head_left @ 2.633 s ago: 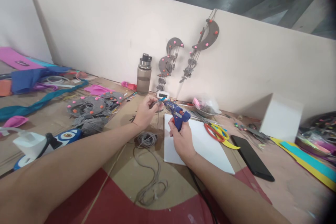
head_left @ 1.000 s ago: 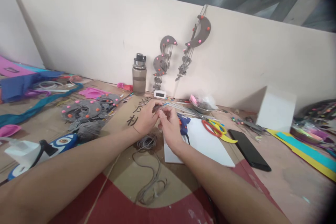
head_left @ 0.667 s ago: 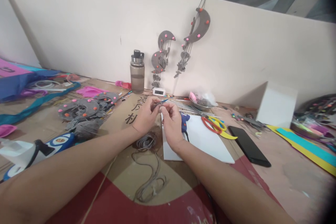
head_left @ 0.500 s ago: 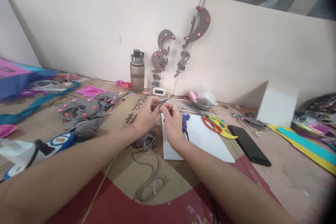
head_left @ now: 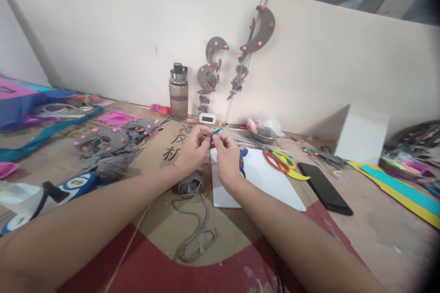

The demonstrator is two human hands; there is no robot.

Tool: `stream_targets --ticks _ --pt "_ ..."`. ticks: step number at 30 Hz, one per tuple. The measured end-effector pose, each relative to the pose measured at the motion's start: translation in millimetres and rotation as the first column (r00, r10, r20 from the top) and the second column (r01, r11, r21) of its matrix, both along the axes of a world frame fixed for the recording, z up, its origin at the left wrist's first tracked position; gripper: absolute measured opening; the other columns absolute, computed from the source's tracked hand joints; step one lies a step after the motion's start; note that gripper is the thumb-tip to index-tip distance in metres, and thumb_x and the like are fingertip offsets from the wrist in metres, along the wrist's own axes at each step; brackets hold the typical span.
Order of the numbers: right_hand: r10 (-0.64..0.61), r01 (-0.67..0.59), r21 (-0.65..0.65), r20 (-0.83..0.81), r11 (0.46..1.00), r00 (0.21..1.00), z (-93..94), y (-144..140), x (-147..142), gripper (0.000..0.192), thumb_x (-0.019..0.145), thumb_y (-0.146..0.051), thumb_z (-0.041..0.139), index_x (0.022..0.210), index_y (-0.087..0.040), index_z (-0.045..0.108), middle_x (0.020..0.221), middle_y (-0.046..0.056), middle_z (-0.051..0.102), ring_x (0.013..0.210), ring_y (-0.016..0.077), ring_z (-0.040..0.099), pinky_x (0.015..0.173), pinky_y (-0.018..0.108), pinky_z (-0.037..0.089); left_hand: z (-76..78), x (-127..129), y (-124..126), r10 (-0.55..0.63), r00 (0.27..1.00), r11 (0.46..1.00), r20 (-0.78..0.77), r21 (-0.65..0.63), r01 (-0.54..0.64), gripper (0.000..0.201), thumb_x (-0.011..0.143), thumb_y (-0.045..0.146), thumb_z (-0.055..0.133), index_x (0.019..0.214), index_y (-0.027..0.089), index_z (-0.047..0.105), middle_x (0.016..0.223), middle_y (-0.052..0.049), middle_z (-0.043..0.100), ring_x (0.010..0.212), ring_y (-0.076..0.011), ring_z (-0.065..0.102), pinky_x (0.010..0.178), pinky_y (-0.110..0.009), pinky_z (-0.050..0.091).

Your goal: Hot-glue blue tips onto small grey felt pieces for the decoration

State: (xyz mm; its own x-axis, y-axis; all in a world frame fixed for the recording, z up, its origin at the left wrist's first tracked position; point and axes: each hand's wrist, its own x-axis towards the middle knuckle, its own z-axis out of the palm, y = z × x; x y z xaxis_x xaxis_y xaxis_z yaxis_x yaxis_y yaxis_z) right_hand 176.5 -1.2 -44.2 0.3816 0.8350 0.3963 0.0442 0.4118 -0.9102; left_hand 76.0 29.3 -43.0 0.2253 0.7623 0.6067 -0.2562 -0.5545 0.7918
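Observation:
My left hand (head_left: pixel 193 150) and my right hand (head_left: pixel 228 159) meet above the cardboard, fingertips pinched together. A small blue pointed piece (head_left: pixel 216 131) sticks up between the fingertips of both. Beside it, a bit of something thin and grey shows at my left fingers; the fingers hide most of it. Below my hands lies a bundle of grey cord (head_left: pixel 191 183), its loose end (head_left: pixel 197 224) trailing in loops towards me. Right of my right hand, a dark blue object (head_left: pixel 243 158) rests partly hidden on a white sheet (head_left: pixel 271 183).
Scissors with red handles (head_left: pixel 275 163), others with yellow handles (head_left: pixel 283 159) and a black phone (head_left: pixel 325 187) lie to the right. A water bottle (head_left: pixel 178 96) stands by the wall. Grey crescent hangings (head_left: pixel 263 32) hang there. A blue-and-white tool (head_left: pixel 51 197) and grey yarn (head_left: pixel 112 167) lie left.
Both hands keep their pinch around the blue piece, with only slight finger movement. The whole view has shifted a little; nothing else has visibly moved.

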Motion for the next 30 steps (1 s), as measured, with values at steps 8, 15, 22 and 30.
stream_targets --ticks 8,15,22,30 --pt "-0.001 0.001 -0.007 0.009 1.000 1.000 2.0 -2 -1 0.020 0.078 -0.040 0.058 0.079 -0.020 0.061 0.077 -0.001 0.061 0.072 0.0138 0.053 0.071 0.027 0.045 2.9 1 -2 -0.035 0.998 0.996 0.059 -0.079 0.039 0.010 0.082 0.025 0.056 0.088 0.020 0.049 0.086 0.000 0.058 0.081 -0.0124 0.061 0.076 -0.029 0.056" --pt "-0.015 0.015 -0.013 0.031 1.000 0.999 6.4 -6 -2 0.019 0.078 -0.038 0.057 0.078 -0.020 0.061 0.077 -0.001 0.062 0.073 0.0141 0.053 0.071 0.027 0.045 4.9 0 -1 -0.041 0.996 0.986 0.075 -0.159 0.053 0.011 0.080 0.026 0.057 0.083 0.020 0.049 0.081 0.001 0.058 0.077 -0.0118 0.061 0.075 -0.030 0.056" --pt "-0.002 0.003 -0.009 0.078 1.000 0.997 7.1 -9 -4 0.019 0.079 -0.038 0.058 0.082 -0.019 0.061 0.079 -0.001 0.061 0.073 0.0139 0.052 0.073 0.027 0.044 3.7 1 5 -0.004 0.994 0.981 0.110 -0.195 0.026 0.010 0.075 0.021 0.058 0.078 0.019 0.049 0.076 0.003 0.054 0.070 -0.0096 0.057 0.071 -0.027 0.056" --pt "-0.050 0.050 0.004 0.226 0.999 0.973 10.2 -13 2 0.015 0.081 -0.033 0.054 0.089 -0.021 0.059 0.083 0.000 0.061 0.077 0.0157 0.054 0.076 0.030 0.044 6.7 -1 6 0.067 0.992 0.971 0.103 -0.235 -0.041 0.009 0.074 0.020 0.056 0.077 0.020 0.047 0.074 0.003 0.055 0.070 -0.0106 0.058 0.070 -0.029 0.057"
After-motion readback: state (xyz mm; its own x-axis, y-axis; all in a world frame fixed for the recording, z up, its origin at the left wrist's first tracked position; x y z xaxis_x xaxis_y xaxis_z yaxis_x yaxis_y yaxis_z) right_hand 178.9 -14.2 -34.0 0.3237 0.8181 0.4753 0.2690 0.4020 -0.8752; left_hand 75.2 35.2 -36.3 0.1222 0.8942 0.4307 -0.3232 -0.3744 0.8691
